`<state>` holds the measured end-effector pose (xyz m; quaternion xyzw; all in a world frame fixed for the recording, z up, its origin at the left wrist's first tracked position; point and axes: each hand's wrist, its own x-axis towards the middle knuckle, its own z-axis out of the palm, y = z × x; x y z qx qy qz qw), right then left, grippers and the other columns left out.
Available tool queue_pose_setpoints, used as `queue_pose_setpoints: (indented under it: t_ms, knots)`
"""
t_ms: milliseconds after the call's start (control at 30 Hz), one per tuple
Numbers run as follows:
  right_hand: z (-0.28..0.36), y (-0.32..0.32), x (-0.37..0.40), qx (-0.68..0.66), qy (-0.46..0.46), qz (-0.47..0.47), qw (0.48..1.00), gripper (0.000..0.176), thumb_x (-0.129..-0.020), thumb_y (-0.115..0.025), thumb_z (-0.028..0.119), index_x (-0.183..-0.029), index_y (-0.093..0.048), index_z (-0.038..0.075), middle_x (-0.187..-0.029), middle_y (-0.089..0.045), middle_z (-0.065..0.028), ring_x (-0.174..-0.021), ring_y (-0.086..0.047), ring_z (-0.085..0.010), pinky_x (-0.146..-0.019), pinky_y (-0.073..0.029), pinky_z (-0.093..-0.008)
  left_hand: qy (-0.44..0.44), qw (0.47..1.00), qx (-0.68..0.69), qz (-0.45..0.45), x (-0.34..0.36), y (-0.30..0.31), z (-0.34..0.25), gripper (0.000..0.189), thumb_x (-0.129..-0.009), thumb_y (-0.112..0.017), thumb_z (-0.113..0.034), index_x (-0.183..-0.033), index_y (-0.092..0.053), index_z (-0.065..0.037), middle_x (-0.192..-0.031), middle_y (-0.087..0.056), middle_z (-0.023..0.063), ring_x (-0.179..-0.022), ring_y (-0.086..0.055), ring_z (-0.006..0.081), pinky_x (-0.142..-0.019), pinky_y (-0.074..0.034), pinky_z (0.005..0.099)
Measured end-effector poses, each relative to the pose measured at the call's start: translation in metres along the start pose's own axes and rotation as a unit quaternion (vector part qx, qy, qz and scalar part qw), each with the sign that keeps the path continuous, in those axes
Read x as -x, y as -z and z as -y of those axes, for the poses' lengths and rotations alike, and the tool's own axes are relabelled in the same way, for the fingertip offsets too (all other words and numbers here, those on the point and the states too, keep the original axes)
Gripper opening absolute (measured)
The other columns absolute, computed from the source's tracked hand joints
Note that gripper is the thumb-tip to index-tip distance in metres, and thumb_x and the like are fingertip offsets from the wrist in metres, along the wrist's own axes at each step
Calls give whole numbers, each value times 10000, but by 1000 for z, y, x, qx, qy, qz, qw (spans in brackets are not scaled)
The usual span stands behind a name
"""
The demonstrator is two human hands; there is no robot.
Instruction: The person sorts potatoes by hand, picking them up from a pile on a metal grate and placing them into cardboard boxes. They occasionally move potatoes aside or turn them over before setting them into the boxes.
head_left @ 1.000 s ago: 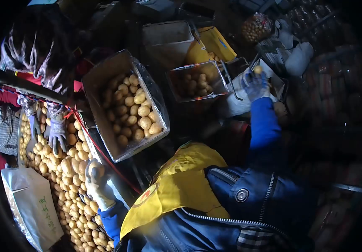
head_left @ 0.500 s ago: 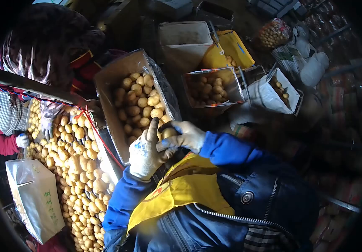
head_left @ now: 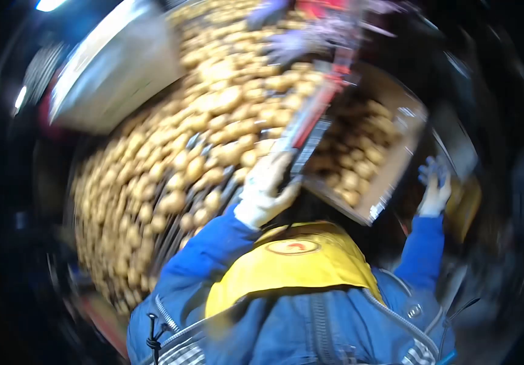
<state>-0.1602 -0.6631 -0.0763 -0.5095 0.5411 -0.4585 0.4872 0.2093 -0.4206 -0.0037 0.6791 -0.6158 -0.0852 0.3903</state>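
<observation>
My left hand (head_left: 266,191), in a pale glove, is at the near end of the conveyor's side rail (head_left: 312,118), beside the spread of potatoes (head_left: 213,121). Its fingers are blurred, and whether they grip the rail is unclear. My right hand (head_left: 436,188), gloved too, is out to the right with its fingers apart and nothing visible in it. Between my hands lies an open cardboard box (head_left: 389,176) with many potatoes inside (head_left: 359,164).
A co-worker's gloved hands (head_left: 289,45) reach over the potatoes at the top. A large white box (head_left: 116,67) stands at the upper left. A yellow container (head_left: 464,207) is beyond my right hand.
The view has swung toward the conveyor and is blurred. My hands have moved apart, the left to the rail and the right outward. The potato they were at no longer shows between them.
</observation>
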Motion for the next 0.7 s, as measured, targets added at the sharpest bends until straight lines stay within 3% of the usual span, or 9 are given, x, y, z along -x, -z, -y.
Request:
queue_pose_setpoints:
  t_ms: [100, 200, 267, 367, 400, 467, 500, 600, 700]
  knots:
    - [14, -165, 52, 61, 210, 282, 934, 467, -907, -734, 125, -1342, -609, 11, -1277, -660, -153, -1092, -657, -242, -966, -522, -361, 120, 984, -83, -100, 53, 32, 24, 518, -839, -745, -204, -1291, -598, 0, -1294, -606, 244, -1172, -591, 430, -1017, -478, 492]
    - [58, -273, 123, 95, 491, 441, 745, 518, -795, -724, 39, -1303, -624, 10, -1244, -657, -201, -1137, -634, -359, -1018, -487, -473, 251, 913, -217, -239, 125, 89, 33, 526, -824, -778, -162, -1306, -619, -23, -1302, -612, 252, -1208, -594, 427, -1050, -481, 477]
    - [70, -312, 161, 90, 524, 532, 659, 554, -766, -724, 117, -1302, -604, 43, -1293, -618, -195, -1197, -573, -400, -1076, -404, -531, 333, 826, -323, -319, 193, 135, 37, 519, -860, -789, -229, -1308, -621, -26, -1338, -610, 232, -1252, -578, 406, -1102, -439, 475]
    - [48, -339, 197, 111, 527, 565, 625, 520, -787, -716, 172, -1282, -607, 55, -1312, -602, -185, -1222, -549, -391, -1086, -387, -538, 438, 669, -364, -478, 325, 205, 32, 427, -956, -720, -268, -1267, -602, 0, -1164, -651, 172, -1120, -602, 298, -1042, -456, 417]
    - [38, -342, 202, 138, 517, 566, 627, 524, -792, -721, 195, -1285, -608, 57, -1301, -607, -180, -1213, -554, -382, -1094, -379, -535, 475, 610, -390, -500, 390, 227, 38, 526, -920, -745, -306, -1304, -587, 18, -1273, -611, 245, -1231, -561, 392, -1095, -428, 462]
    - [40, -343, 210, 211, 557, 544, 591, 533, -792, -731, 223, -1284, -611, 57, -1307, -607, -173, -1203, -557, -373, -1086, -381, -526, 553, 501, -316, -586, 465, 270, 23, 577, -954, -707, -306, -1388, -519, 25, -1321, -609, 217, -1205, -592, 353, -1061, -465, 417]
    - [37, -343, 210, 231, 547, 553, 585, 534, -792, -734, 234, -1281, -612, 57, -1312, -608, -171, -1200, -559, -369, -1079, -383, -525, 524, 493, -139, -680, 464, 289, 7, 649, -959, -708, -300, -1472, -452, 3, -1371, -599, 186, -1242, -583, 311, -1054, -467, 374]
    - [31, -344, 210, 253, 552, 549, 575, 533, -788, -740, 251, -1268, -614, 58, -1306, -615, -170, -1192, -570, -358, -1063, -389, -526, 503, 445, -31, -740, 591, 317, 68, 749, -969, -704, -313, -1581, -343, -75, -1407, -591, 180, -1252, -581, 257, -1061, -440, 332]
    - [32, -352, 212, 284, 556, 557, 547, 569, -790, -745, 253, -1303, -593, 59, -1335, -602, -161, -1221, -554, -367, -1070, -389, -524, 648, 476, -149, -576, 601, 315, 95, 724, -970, -657, -427, -1577, -389, -140, -1509, -514, 175, -1324, -542, 242, -1148, -358, 341]
